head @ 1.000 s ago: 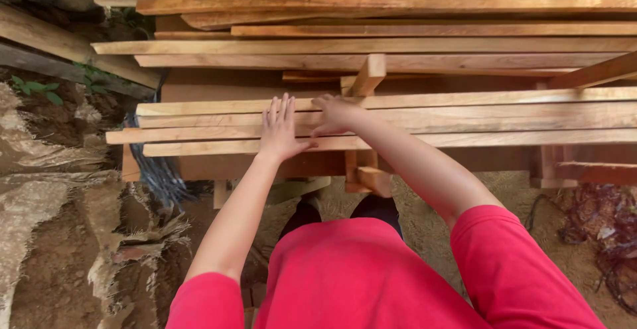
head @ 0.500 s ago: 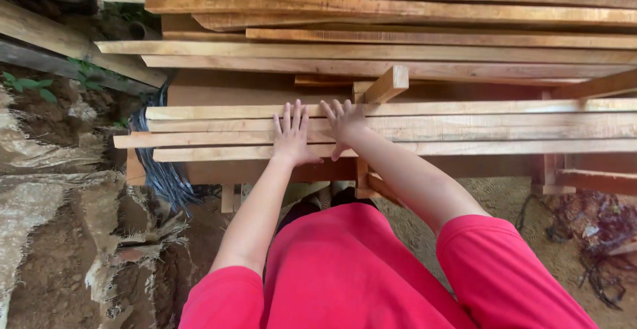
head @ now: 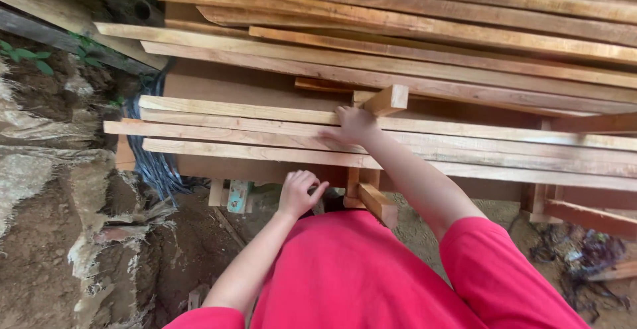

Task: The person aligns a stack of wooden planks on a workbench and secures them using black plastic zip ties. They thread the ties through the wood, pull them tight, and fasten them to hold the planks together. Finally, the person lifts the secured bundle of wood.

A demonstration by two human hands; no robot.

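Hands at a stack of rough-sawn timber

The right hand (head: 355, 125) rests on pale, grainy planks (head: 265, 133), fingers curled, apparently gripping an edge. The left hand (head: 298, 193), loosely curled and holding nothing, hangs below the lowest plank beside a short wooden block (head: 377, 203).

Right hand (head: 353, 125) presses the stacked planks (head: 265, 133); left hand (head: 296, 193) curls below their edge.

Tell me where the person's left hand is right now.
In the head view, the left hand sits low and centre-left, curled just below the front edge of the nearest plank, apart from the right hand resting on the planks above.
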